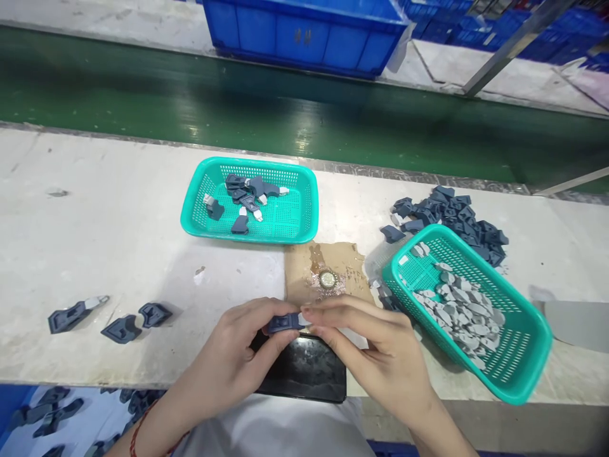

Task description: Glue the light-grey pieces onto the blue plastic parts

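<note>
We've got our left hand [245,346] pinching a dark piece [284,322], our right hand [380,349] gripping its pale tip [304,319], near the black slab [309,374]; several joined pairs lie in the left basket [188,216], many dark parts [457,216] and pale parts [469,311] loose at right.

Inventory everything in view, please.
Held piece: one, slate and white, front centre
Glossy slab: one, black, front centre
Left basket: one, teal, centre
Tipped pieces: several, slate and white, inside
Right basket: one, teal, right
Small pieces: many, grey, inside
Dark pieces: many, slate, behind right basket
Loose pieces: three, mostly slate, left
Cardboard: one, brown, centre
Round object: one, goldish, on cardboard
Table: one, whitish, underneath
Smooth strip: one, green, beyond table
Crate: one, blue, top centre
Bins: several, blue, top right
Post: one, metallic, top right
Lower pieces: several, slate, bottom left
Wristband: one, red, left wrist
Left hand, right hand: bare, on held piece
</note>
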`<state>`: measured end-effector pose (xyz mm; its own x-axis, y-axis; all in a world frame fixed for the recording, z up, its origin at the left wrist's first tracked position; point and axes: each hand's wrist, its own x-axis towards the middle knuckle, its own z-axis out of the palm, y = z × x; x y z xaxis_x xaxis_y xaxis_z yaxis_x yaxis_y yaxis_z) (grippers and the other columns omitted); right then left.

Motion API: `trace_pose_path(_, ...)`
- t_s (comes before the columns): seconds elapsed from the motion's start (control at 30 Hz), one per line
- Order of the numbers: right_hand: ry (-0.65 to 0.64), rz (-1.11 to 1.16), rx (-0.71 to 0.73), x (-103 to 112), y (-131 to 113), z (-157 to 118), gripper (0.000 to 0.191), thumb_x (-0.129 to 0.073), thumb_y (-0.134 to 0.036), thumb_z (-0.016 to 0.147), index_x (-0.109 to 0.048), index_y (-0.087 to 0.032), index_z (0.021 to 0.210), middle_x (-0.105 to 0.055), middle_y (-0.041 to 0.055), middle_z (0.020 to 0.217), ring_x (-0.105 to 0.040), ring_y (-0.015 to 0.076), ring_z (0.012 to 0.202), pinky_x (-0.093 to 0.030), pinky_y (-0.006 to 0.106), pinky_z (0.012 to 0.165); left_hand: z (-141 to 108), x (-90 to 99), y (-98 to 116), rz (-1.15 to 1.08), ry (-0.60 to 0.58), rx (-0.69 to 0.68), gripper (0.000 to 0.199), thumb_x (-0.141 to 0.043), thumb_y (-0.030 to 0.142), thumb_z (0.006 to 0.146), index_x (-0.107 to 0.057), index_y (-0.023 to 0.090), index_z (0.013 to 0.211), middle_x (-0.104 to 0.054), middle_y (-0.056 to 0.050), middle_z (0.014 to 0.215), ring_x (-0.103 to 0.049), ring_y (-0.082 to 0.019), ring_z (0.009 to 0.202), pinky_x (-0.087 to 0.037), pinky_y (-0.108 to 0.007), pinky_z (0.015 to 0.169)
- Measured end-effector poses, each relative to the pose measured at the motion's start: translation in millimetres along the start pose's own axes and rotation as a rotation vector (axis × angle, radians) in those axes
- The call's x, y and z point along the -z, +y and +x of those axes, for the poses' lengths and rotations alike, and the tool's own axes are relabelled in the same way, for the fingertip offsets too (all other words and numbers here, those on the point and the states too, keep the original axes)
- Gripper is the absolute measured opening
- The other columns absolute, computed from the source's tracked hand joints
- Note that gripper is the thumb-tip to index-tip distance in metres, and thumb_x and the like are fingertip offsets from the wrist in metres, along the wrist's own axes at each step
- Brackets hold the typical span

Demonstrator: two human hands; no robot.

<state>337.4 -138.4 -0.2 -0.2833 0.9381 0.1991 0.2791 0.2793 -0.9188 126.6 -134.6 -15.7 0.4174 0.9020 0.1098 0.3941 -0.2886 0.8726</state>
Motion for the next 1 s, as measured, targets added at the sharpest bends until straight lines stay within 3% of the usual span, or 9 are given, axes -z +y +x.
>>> trace_pose_path(0.17,0.093,0.123,-0.08,-3,2,0,0.022,-0.073,-0.011,0.087,-0.082,-0.028,0.099,-0.081,0.0039,0.104,-0.078,0.0201,0.097,-0.066,0.029,0.082,6,-1.6,-3,0.135,0.113,-0.242,0.022,-0.062,0.009,0.094,-0.062,0.021,0.113,-0.079,-0.006,0.104,-0.076,-0.016,0.095,-0.061,-0.023,0.087)
trace_pose_path(0.3,0.207,0.207,-0.217,-9,5,2,0.01,-0.078,-0.017,0.083,-0.083,-0.023,0.089,-0.08,0.0037,0.087,-0.076,0.0158,0.068,-0.064,0.023,0.059,8,-0.7,-4,0.283,0.138,-0.326,0.024,-0.061,0.009,0.095,-0.06,0.02,0.116,-0.079,-0.01,0.108,-0.077,-0.018,0.098,-0.062,-0.027,0.089)
trace_pose_path(0.37,0.225,0.179,-0.245,-12,5,3,0.008,-0.076,-0.018,0.083,-0.082,-0.022,0.084,-0.079,0.0019,0.078,-0.073,0.0136,0.06,-0.061,0.022,0.055,8,-0.6,-3,0.337,0.126,-0.363,0.028,-0.059,0.007,0.095,-0.059,0.019,0.12,-0.08,-0.01,0.107,-0.077,-0.018,0.095,-0.063,-0.027,0.088)
trace_pose_path(0.53,0.217,0.137,-0.174,-7,-2,5,0.012,-0.074,-0.015,0.084,-0.082,-0.024,0.086,-0.08,0.0014,0.082,-0.076,0.0164,0.073,-0.062,0.024,0.064,17,3.2,2,0.359,0.113,-0.425,0.03,-0.058,0.007,0.095,-0.06,0.02,0.122,-0.081,-0.007,0.108,-0.078,-0.017,0.089,-0.063,-0.026,0.085)
trace_pose_path(0.63,0.242,-0.008,-0.15,16,-2,-1,0.013,-0.071,-0.022,0.089,-0.081,-0.028,0.096,-0.082,0.0016,0.09,-0.076,0.0185,0.079,-0.063,0.029,0.071,33,16.0,4,0.418,0.182,-0.355,0.024,-0.062,0.014,0.096,-0.065,0.023,0.118,-0.081,-0.005,0.109,-0.078,-0.018,0.096,-0.062,-0.028,0.091)
trace_pose_path(0.73,0.453,-0.436,-0.241,56,15,-16,0.017,-0.062,-0.033,0.095,-0.078,-0.027,0.097,-0.08,0.0054,0.1,-0.074,0.024,0.089,-0.059,0.035,0.075,54,34.7,1,0.598,0.306,-0.215,0.035,-0.066,0.025,0.095,-0.063,0.02,0.129,-0.076,-0.009,0.127,-0.072,-0.026,0.118,-0.058,-0.037,0.103)
trace_pose_path(0.83,0.347,-0.919,-0.432,97,47,-37,0.031,-0.053,-0.039,0.092,-0.076,-0.022,0.103,-0.076,0.0136,0.111,-0.071,0.0341,0.09,-0.053,0.043,0.067,64,51.1,-8,0.681,0.242,-0.109,0.041,-0.06,0.033,0.098,-0.06,0.019,0.137,-0.062,-0.011,0.148,-0.058,-0.032,0.137,-0.053,-0.046,0.11)
trace_pose_path(0.93,0.162,-1.019,-0.491,122,80,-53,0.037,-0.047,-0.038,0.089,-0.078,-0.021,0.099,-0.077,0.015,0.103,-0.071,0.0348,0.079,-0.05,0.042,0.059,53,66.3,-19,0.675,0.264,-0.031,0.033,-0.054,0.034,0.1,-0.065,0.021,0.129,-0.062,-0.01,0.148,-0.056,-0.031,0.139,-0.049,-0.048,0.112)
trace_pose_path(1.0,0.132,-0.991,-0.489,129,93,-57,0.034,-0.05,-0.04,0.087,-0.078,-0.021,0.095,-0.077,0.0147,0.097,-0.072,0.0329,0.071,-0.049,0.04,0.055,35,80.5,-27,0.693,0.34,0.02,0.031,-0.053,0.034,0.101,-0.065,0.022,0.126,-0.065,-0.009,0.144,-0.059,-0.031,0.136,-0.047,-0.048,0.114)
